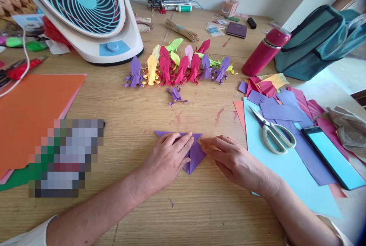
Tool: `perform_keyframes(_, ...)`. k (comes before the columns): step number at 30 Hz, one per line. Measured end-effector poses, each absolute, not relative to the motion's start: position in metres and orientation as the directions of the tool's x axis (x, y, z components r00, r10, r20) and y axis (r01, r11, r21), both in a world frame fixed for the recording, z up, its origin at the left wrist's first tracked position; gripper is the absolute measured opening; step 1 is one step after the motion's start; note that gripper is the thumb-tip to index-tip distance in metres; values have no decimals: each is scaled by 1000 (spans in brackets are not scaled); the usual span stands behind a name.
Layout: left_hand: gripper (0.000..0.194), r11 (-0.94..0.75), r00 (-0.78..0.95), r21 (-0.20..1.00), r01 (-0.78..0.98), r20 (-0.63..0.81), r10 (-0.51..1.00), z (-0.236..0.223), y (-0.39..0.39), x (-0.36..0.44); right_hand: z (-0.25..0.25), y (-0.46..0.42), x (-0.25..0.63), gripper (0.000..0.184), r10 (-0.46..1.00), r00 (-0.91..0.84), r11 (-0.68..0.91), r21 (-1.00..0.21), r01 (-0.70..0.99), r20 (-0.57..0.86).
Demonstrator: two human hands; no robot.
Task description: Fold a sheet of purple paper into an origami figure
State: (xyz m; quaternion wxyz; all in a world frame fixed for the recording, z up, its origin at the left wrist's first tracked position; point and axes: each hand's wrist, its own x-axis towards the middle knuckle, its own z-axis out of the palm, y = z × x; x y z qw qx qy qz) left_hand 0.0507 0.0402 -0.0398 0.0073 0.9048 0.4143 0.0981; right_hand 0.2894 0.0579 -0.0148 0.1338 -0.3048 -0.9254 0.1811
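Left hand [171, 154], fingers extended and slightly apart, lies flat across the folded purple paper [196, 155], which rests on the wooden table [137, 208] between the two hands, its pointed end toward the wearer. Right hand [234, 158], fingers partly bent and close together, touches the paper's right edge with its fingertips; whether they pinch it cannot be told. Beyond the hands sits a small purple folded figure [176, 94], behind it a cluster of multicoloured folded figures [182, 66], with white-handled scissors [276, 135] lying on light blue paper [274, 173] at the right.
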Motion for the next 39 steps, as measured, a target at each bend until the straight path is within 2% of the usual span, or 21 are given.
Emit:
perform_keyframes(24,43,-662,651,80,745,127,748,-35,40,51,-9,49,303,46,573,-810,780,-385,493,125)
perform_keyframes(32,44,-627,616,189,756,121,779,-34,43,53,-11,49,305,45,575,-807,776,-405,484,138)
perform_keyframes(39,47,-600,595,256,758,106,797,-31,42,54,-15,48,298,32,619,-762,748,-439,497,192)
